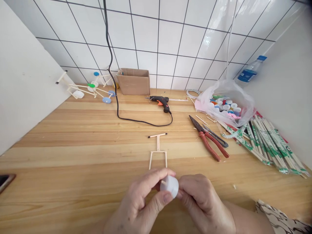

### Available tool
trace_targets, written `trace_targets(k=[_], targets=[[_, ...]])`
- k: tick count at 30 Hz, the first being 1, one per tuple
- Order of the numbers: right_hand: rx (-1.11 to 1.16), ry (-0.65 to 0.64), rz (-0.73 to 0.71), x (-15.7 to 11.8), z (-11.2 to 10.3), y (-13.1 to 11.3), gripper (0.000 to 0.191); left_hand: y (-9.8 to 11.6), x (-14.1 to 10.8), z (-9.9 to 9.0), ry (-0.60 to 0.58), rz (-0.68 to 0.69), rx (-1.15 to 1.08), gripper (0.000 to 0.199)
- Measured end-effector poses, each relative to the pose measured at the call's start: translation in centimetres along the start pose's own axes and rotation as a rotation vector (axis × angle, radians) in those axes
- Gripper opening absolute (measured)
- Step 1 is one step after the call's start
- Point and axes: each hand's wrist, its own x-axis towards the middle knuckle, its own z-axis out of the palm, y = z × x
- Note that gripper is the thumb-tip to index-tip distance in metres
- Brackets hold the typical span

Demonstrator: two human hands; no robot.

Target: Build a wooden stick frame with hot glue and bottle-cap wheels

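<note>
My left hand grips a white bottle cap between thumb and fingers, near the table's front edge. A short end of a thin wooden stick pokes out of the cap on its left side. My right hand is closed in a pinch against the cap's right side; what its fingertips hold is hidden. Just beyond my hands lies a small frame of glued wooden sticks, with a dark-tipped crossbar at its far end. My left fingers cover the frame's near ends.
Behind the frame rests a black glue gun with its cord. Red-handled pliers, snips, wrapped chopsticks and a bag of bottle caps lie right. A cardboard box and a stick-and-cap model stand at the back left.
</note>
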Motion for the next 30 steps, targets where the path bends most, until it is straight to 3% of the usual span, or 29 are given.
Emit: trace_targets(k=[7,14,22,27,30], targets=[[-0.175,0.023,-0.088,-0.08,-0.08,0.31,0.016,-0.74,0.35,-0.06,0.043,-0.038,0.038,0.033],[0.102,-0.01,0.05,0.28,-0.07,-0.47,0.024,-0.28,0.12,0.1,0.047,0.053,0.075,0.029],[-0.102,0.1,-0.148,-0.09,0.05,-0.24,0.017,0.12,-0.29,0.55,0.09,0.106,0.085,0.027],[0.096,0.007,0.029,-0.04,0.05,-0.26,0.03,-0.13,-0.44,0.63,0.097,0.1,0.12,0.028],[0.037,0.023,0.007,0.0,0.01,-0.3,0.031,-0.02,-0.33,0.57,0.092,0.102,0.126,0.029]])
